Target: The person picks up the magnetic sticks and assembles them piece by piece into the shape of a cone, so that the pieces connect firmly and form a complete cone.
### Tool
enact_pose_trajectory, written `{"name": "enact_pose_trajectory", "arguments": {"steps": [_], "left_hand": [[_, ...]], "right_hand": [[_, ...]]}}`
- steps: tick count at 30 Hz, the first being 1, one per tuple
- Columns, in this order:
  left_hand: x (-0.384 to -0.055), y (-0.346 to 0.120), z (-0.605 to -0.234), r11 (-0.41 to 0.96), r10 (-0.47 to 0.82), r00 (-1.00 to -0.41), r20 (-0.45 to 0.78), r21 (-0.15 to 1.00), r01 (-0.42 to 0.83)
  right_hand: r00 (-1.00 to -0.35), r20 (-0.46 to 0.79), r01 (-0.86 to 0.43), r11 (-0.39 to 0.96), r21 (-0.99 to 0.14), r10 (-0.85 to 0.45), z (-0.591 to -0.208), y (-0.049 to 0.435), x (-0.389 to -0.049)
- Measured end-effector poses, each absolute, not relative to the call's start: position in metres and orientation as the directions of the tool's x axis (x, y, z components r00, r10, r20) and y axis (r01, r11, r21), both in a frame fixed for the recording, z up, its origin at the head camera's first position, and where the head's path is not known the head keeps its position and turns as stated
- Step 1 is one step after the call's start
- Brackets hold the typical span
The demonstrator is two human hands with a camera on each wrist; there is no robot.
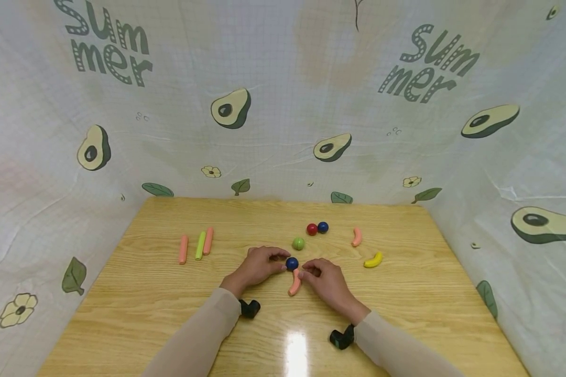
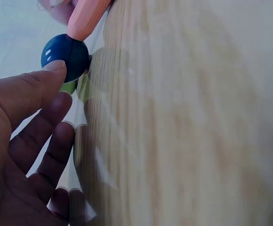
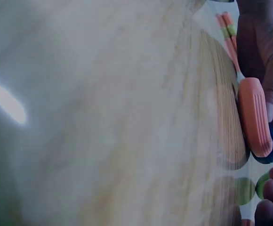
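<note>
A glossy dark blue ball [image 1: 292,263] sits on the table at the fingertips of my left hand [image 1: 259,267]. The thumb [image 2: 55,66] lies against the ball [image 2: 63,54], the index finger close behind it, and the other fingers are spread loosely. Just in front, a salmon-pink curved stick [image 1: 294,283] lies with its far end right at the ball. My right hand [image 1: 327,283] is beside the stick's far end, thumb tip close to it, fingers loosely bent. In the right wrist view the ribbed stick [image 3: 255,117] partly hides the ball.
Behind the hands are a green ball [image 1: 298,243], a red ball [image 1: 312,229] and another blue ball [image 1: 323,227]. To the right lie a second pink curved piece [image 1: 356,237] and a yellow toy banana [image 1: 373,260]. Pink sticks [image 1: 183,249] and a yellow-green stick [image 1: 200,245] lie left.
</note>
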State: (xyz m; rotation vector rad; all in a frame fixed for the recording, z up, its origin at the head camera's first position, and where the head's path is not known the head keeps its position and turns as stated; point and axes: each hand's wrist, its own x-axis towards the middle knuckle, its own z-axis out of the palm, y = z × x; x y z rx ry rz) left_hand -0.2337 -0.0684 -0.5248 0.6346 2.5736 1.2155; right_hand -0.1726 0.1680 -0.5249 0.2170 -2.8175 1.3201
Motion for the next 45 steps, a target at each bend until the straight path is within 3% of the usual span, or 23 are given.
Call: {"name": "enact_pose_trajectory", "arguments": {"steps": [5,10,19,25,34,45], "left_hand": [[-0.225,-0.071,-0.526,0.537,0.456,-0.89,-0.02,0.803,0.257],[-0.207,-0.071,-0.525,0.532,0.441,-0.897,-0.01,0.808,0.253],[-0.181,-0.054,-0.524,0.624,0.499,-0.866,0.035,0.679,0.387],[-0.176,-0.051,-0.523,0.664,0.53,-0.847,0.037,0.603,0.442],[-0.176,-0.072,-0.521,0.644,0.539,-0.841,0.057,0.616,0.454],[-0.178,-0.08,-0.52,0.624,0.557,-0.827,0.076,0.618,0.477]], "right_hand": [[-0.99,0.094,-0.139,0.606,-0.783,-0.105,-0.525,0.168,-0.178],[-0.975,0.109,-0.203,0.572,-0.794,-0.196,-0.525,0.166,-0.184],[-0.943,0.114,-0.295,0.623,-0.725,-0.314,-0.523,0.159,-0.192],[-0.954,0.105,-0.264,0.628,-0.732,-0.279,-0.52,0.164,-0.187],[-0.973,0.039,-0.181,0.651,-0.737,-0.227,-0.518,0.175,-0.168],[-0.958,0.066,-0.243,0.671,-0.701,-0.278,-0.523,0.168,-0.155]]}}
